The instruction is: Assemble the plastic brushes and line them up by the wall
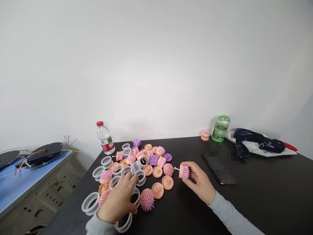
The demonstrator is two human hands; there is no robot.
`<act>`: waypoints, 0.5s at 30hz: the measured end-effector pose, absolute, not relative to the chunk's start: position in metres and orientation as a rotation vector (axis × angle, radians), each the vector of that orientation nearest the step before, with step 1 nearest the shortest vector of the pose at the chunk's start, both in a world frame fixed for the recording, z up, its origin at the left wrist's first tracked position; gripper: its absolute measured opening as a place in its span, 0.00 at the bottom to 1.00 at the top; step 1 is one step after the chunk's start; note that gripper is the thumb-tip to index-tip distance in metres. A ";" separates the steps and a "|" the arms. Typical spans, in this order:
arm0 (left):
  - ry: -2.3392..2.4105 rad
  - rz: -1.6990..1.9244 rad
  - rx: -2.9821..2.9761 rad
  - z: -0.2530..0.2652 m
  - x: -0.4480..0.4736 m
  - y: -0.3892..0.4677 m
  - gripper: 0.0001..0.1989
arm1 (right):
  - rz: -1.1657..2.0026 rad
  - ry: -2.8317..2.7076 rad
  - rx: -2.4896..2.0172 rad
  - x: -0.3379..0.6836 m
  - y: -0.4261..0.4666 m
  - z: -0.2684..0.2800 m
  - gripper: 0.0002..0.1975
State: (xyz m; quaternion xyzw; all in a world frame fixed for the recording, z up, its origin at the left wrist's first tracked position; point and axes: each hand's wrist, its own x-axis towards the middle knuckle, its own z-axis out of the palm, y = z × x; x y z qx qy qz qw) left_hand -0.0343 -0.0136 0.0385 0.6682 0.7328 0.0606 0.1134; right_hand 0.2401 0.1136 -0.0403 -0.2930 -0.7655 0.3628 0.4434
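Note:
My right hand [199, 181] pinches a pink bristle brush head [185, 171] by its peach rim, tilted sideways so its white stem points left. My left hand [120, 195] is over the left part of the pile, thumb and fingers apart. Under and around it lie clear plastic rings [140, 178], and whether it touches one I cannot tell. Close to its thumb sits another pink brush head [147, 199], bristles up. Several round peach caps [157, 190] with small central posts lie between my hands. A purple brush head [153, 160] is farther back in the pile.
A water bottle [105, 138] with a red cap stands at the back left. A finished-looking pink brush [205, 134] and a green bottle [220, 129] stand at the back right, beside a dark strap bundle [262, 142]. A dark flat device [217, 169], partly blurred, lies right of centre.

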 end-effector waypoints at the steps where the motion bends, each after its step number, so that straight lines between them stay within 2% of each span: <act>1: 2.149 0.177 1.965 0.038 -0.034 -0.014 0.23 | 0.915 -1.894 -0.723 0.240 0.114 -0.041 0.20; 5: 2.156 0.267 1.967 0.038 -0.037 -0.016 0.17 | 0.929 -1.869 -0.733 0.240 0.115 -0.043 0.19; 9: 2.122 0.655 1.872 0.043 -0.046 -0.015 0.11 | 0.986 -1.823 -0.646 0.239 0.110 -0.039 0.20; 15: 1.722 1.225 1.546 0.044 -0.037 -0.008 0.13 | 1.028 -1.820 -0.519 0.236 0.095 -0.029 0.19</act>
